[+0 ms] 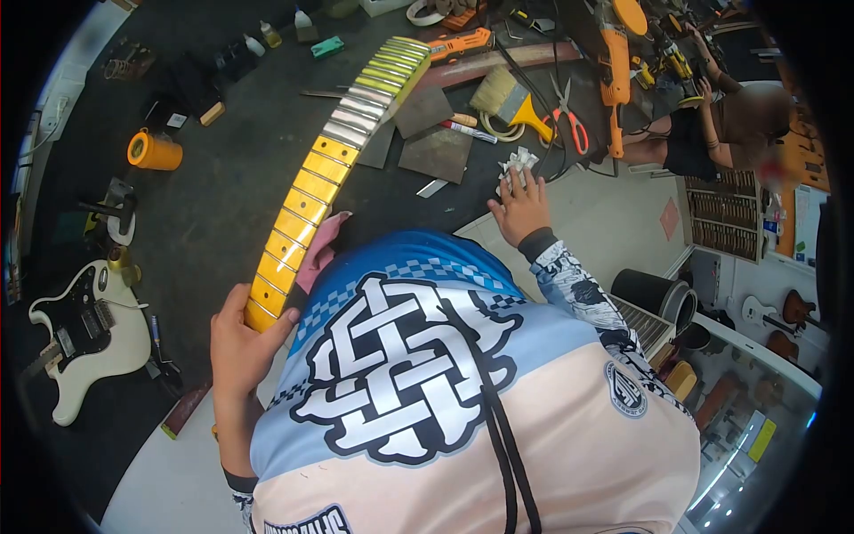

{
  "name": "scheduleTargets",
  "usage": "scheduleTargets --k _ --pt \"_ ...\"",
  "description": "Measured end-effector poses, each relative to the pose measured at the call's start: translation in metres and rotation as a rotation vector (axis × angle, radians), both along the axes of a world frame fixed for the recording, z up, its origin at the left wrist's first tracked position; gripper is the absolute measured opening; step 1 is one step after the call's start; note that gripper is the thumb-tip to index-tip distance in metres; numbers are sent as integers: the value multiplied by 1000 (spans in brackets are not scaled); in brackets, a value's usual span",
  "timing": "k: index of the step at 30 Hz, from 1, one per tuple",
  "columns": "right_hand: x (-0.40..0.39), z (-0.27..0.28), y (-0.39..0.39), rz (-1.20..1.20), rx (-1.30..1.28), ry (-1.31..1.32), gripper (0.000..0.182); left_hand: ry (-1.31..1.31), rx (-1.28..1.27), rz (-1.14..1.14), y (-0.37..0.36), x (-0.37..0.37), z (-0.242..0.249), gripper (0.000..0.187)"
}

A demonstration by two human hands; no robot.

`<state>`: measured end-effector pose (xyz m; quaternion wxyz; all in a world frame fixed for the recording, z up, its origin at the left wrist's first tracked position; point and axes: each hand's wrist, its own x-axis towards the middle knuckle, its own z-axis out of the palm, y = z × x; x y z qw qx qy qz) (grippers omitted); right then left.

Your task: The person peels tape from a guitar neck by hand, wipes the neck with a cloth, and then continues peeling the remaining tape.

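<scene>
A guitar neck [307,191] with a yellow fretboard slants up across the dark workbench; green and pale strips lie between the frets at its far end. My left hand [245,343] is wrapped round its near end, with the thumb on the fretboard side. My right hand [522,206] lies with fingers spread at the bench edge, its fingertips touching a crumpled white wad [518,163]. Whether it grips the wad is not visible, and the fingers look apart. Beside the neck is a pink cloth [322,254], partly hidden behind it.
Red-handled scissors [569,120], a wide brush [503,96] and dark square plates [436,153] lie beyond my right hand. A white guitar body [98,334] and an orange roll [154,150] are at left. Another person [703,133] sits at upper right near power tools.
</scene>
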<state>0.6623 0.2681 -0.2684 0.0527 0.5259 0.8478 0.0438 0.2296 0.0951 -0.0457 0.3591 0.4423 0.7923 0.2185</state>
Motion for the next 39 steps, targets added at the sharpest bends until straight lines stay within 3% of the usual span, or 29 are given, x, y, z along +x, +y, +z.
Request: scheduleTargets --k 5,10,15,19,22,25,29,35,39 --pt "6 0 -14 15 -45 -48 83 -142 22 78 -3 -1 -4 38" --pt "17 15 -1 107 -120 -82 86 -299 101 71 -1 -6 -5 39" --pt "-4 54 8 125 4 13 66 -598 -4 65 4 -17 6 44" --pt "-61 143 28 210 258 510 40 -766 -14 15 4 -18 16 53" --pt "-95 217 34 382 503 662 37 -889 -55 -49 2 -21 22 62" --pt "-120 266 28 575 636 640 36 -1002 -110 -113 1 -20 34 68" --pt "-141 287 24 749 734 615 37 -1180 -151 -225 -2 -26 34 64" --pt "-148 293 27 746 814 600 27 -1054 -52 -218 -4 -16 32 63" --pt "-145 298 27 738 836 544 22 -948 -144 -143 3 -1 52 77"
